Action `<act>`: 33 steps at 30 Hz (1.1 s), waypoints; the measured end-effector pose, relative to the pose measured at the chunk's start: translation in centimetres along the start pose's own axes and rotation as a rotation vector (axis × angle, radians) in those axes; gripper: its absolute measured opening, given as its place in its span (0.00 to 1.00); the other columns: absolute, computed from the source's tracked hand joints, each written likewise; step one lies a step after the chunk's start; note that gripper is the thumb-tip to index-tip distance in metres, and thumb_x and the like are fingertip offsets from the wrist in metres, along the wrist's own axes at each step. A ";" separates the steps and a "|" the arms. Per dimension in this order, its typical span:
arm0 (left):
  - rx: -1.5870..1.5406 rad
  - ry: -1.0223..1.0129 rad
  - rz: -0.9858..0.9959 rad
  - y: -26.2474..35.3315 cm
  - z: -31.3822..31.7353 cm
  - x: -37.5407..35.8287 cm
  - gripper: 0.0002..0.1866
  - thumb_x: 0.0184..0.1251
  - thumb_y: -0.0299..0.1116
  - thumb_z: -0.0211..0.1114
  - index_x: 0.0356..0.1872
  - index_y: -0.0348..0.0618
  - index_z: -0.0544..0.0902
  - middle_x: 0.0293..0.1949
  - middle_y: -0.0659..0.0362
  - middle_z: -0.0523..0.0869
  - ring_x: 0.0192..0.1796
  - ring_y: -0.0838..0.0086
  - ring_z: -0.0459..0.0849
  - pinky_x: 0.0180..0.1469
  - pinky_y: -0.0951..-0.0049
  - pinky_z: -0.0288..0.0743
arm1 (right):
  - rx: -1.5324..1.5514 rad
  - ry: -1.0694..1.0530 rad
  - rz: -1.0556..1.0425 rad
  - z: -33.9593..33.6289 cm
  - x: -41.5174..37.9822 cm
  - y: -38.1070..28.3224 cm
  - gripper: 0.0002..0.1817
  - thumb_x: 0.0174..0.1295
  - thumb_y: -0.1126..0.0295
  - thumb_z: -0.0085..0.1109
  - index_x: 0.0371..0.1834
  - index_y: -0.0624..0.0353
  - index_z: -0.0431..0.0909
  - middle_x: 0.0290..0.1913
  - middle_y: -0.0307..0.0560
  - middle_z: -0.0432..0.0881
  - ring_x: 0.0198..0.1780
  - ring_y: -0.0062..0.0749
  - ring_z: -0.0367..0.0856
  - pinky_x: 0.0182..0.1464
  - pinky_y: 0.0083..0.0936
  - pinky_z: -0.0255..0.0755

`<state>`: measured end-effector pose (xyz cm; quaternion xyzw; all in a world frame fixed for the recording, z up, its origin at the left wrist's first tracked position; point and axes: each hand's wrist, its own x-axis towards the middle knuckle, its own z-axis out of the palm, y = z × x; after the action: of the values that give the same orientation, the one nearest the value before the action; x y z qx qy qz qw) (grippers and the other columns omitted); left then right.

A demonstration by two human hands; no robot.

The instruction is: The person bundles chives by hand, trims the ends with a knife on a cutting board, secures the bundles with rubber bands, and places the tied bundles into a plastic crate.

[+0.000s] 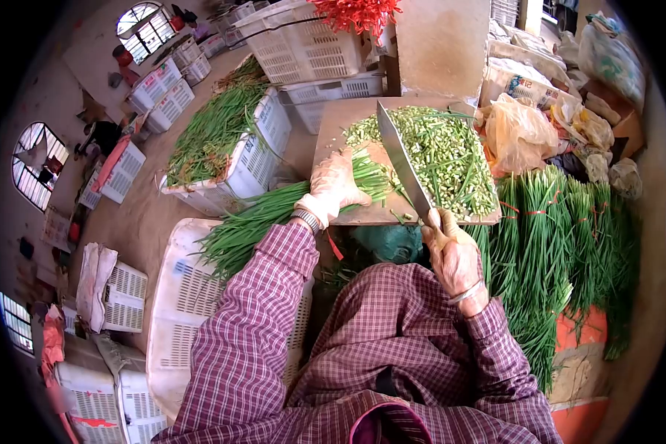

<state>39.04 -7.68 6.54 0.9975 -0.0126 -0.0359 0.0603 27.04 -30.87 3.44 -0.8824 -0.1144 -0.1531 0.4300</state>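
On the cutting board (331,140), my left hand (333,185) presses down on a bunch of garlic chives (255,211), whose long green leaves hang off the board's left side. My right hand (451,255) is wrapped round the handle of a large knife (403,159). Its broad blade points away from me, just right of the bunch's cut ends. Beyond and right of the blade, a heap of chopped pieces (448,152) covers much of the board. Part of my left fingers is hidden behind the hand.
Tied chive bundles (536,229) stand at the right, below crumpled plastic bags (522,133). A white crate (263,140) full of loose chives is at the left, near stacked crates (303,44). An upturned white crate (174,296) lies beside my left arm. Red ties (355,11) hang at the top.
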 end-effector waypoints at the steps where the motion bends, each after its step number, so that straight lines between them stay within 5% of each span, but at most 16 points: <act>1: -0.003 -0.001 0.000 0.1 0.1 0.0 0.66 0.31 0.54 0.84 0.76 0.39 0.59 0.59 0.42 0.78 0.62 0.50 0.79 0.64 0.58 0.75 | -0.002 -0.002 0.000 0.0 -0.5 -0.3 0.13 0.75 0.65 0.53 0.55 0.60 0.76 0.31 0.53 0.84 0.31 0.44 0.86 0.33 0.35 0.77; 6: -0.032 0.021 -0.003 -0.2 0.2 0.3 0.61 0.31 0.52 0.84 0.73 0.40 0.64 0.59 0.42 0.79 0.63 0.51 0.79 0.64 0.58 0.75 | 0.146 0.046 0.055 1.9 -2.0 0.8 0.12 0.75 0.65 0.54 0.55 0.58 0.77 0.32 0.51 0.84 0.32 0.44 0.86 0.33 0.35 0.77; 10: -0.031 0.028 -0.004 -0.4 0.6 0.8 0.61 0.30 0.52 0.84 0.71 0.39 0.65 0.60 0.42 0.79 0.64 0.51 0.79 0.64 0.58 0.75 | -0.075 0.003 0.028 2.3 -2.3 1.0 0.13 0.72 0.64 0.58 0.54 0.57 0.77 0.33 0.51 0.85 0.31 0.46 0.86 0.33 0.35 0.79; 12: -0.024 0.054 0.037 -0.7 0.7 1.0 0.53 0.30 0.57 0.84 0.60 0.39 0.72 0.53 0.46 0.83 0.55 0.54 0.85 0.57 0.58 0.80 | -0.111 0.018 -0.001 2.8 -2.3 0.9 0.13 0.71 0.64 0.59 0.54 0.57 0.77 0.33 0.52 0.85 0.31 0.46 0.86 0.32 0.37 0.78; 21: 0.093 0.106 0.034 0.3 0.6 -0.6 0.67 0.26 0.58 0.84 0.71 0.33 0.62 0.58 0.42 0.79 0.62 0.50 0.79 0.63 0.60 0.76 | -0.309 0.077 -0.116 5.6 -1.8 2.3 0.10 0.68 0.68 0.59 0.46 0.63 0.76 0.27 0.54 0.82 0.24 0.48 0.83 0.24 0.40 0.74; 26: 0.117 0.103 0.046 0.4 1.3 -0.2 0.63 0.28 0.59 0.83 0.70 0.36 0.65 0.53 0.46 0.79 0.58 0.53 0.81 0.61 0.60 0.77 | -0.273 0.075 -0.134 4.5 -0.9 1.9 0.10 0.69 0.67 0.57 0.43 0.63 0.74 0.23 0.55 0.81 0.24 0.51 0.83 0.24 0.42 0.74; 33: 0.154 0.246 0.107 0.5 2.5 -0.6 0.57 0.31 0.55 0.82 0.67 0.40 0.68 0.47 0.49 0.79 0.53 0.55 0.82 0.57 0.60 0.77 | -0.275 -0.185 -0.176 2.0 1.8 2.2 0.12 0.72 0.65 0.52 0.38 0.66 0.71 0.23 0.60 0.81 0.29 0.55 0.84 0.32 0.45 0.77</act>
<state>38.25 -8.43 4.12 0.9939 -0.0611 0.0912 -0.0133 29.77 -30.45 1.33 -0.9298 -0.2080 -0.1224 0.2779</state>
